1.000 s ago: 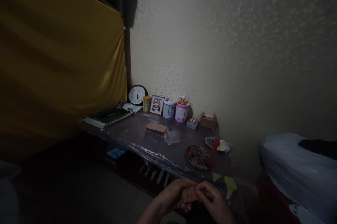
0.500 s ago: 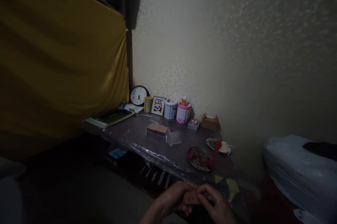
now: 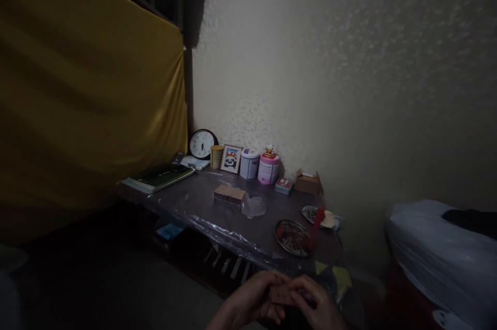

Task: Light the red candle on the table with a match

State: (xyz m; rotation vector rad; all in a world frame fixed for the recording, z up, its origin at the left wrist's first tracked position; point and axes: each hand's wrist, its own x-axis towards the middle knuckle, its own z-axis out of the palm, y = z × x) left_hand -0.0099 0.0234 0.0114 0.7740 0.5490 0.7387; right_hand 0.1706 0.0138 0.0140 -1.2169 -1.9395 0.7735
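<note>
Low in the frame, in front of the table's near edge, a small flat brown packet [image 3: 281, 295] is held between both hands. My left hand [image 3: 254, 296] is closed around its left side, with faint dark marks showing on its face. On the packet's right edge my right hand [image 3: 316, 303] pinches with thumb and forefinger. Just beyond them stands a round metal dish [image 3: 278, 241] of small mixed bits, with a red spoon [image 3: 317, 220] leaning in it. A tight row of similar thin brown pieces [image 3: 230, 194] lies mid-table beside a crumpled clear plastic bag [image 3: 253, 207].
The plastic-covered table [image 3: 194, 195] carries a clock [image 3: 202, 145], framed panda picture [image 3: 231, 159], white tin [image 3: 249, 164], pink tin [image 3: 267, 170] and cardboard box [image 3: 307, 183] along the wall. A second dish [image 3: 309, 212] sits at right. Yellow cloth [image 3: 97, 92] hangs left.
The view has shifted slightly, so the table things sit a little more to the left and lower. Both hands keep hold of the brown packet, which is tilted slightly differently.
</note>
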